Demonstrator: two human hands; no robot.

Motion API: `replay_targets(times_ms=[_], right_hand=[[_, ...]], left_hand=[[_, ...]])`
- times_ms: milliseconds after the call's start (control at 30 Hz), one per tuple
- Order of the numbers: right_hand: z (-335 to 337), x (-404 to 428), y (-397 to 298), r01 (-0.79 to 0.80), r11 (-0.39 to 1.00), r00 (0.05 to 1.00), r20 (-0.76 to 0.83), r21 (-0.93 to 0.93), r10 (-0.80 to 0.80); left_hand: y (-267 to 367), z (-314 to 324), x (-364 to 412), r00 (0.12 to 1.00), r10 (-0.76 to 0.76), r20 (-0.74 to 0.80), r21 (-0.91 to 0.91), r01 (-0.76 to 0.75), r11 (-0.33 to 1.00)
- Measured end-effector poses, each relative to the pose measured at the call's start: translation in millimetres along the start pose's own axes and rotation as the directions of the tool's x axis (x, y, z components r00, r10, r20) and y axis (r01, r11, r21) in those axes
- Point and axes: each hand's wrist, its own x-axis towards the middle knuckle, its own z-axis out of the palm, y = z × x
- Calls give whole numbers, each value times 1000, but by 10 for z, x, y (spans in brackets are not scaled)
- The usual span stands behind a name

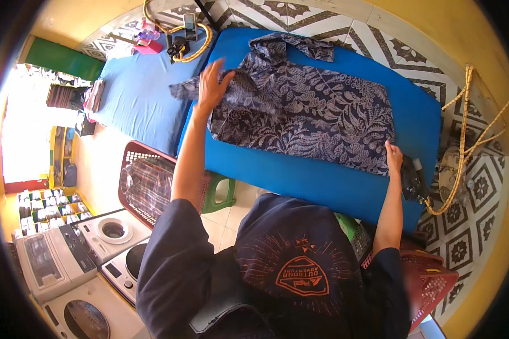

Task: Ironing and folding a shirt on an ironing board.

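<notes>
A dark patterned shirt with leaf motifs lies spread on the blue padded table, its collar end towards the left and one sleeve stretched along the far edge. My left hand is over the near sleeve at the left, fingers apart and slightly blurred; whether it touches the cloth is unclear. At the lower right corner of the shirt, my right hand pinches the hem. Just right of that hand rests a dark clothes iron, partly hidden, with a yellow hose or cord running from it.
On the adjoining light blue table are another iron, a looped yellow cord, a phone and a pink box. A basket holding plaid cloth and a green stool stand below. Red baskets are at right, washing machines at lower left.
</notes>
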Motion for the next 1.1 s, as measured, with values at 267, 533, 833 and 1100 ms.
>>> replay_targets(times_ms=[267,533,833,1100], right_hand=[[238,-456,-27,-155,962,980,-159,-224,121],[244,-439,-214,-53,955,968,-251,-292,-23],[289,-586,-750,328,845,859,-238,-422,-452],[192,-636,-175,176,779,937,-139,-602,-319]], left_hand=[[-242,-90,-2296,781,-601,170,139,584,800],[-402,-91,-2659,702,-701,126,183,678,712],[-520,47,-2929,626,-773,101,-81,780,621],[-734,215,-2795,722,-687,83,174,668,723]])
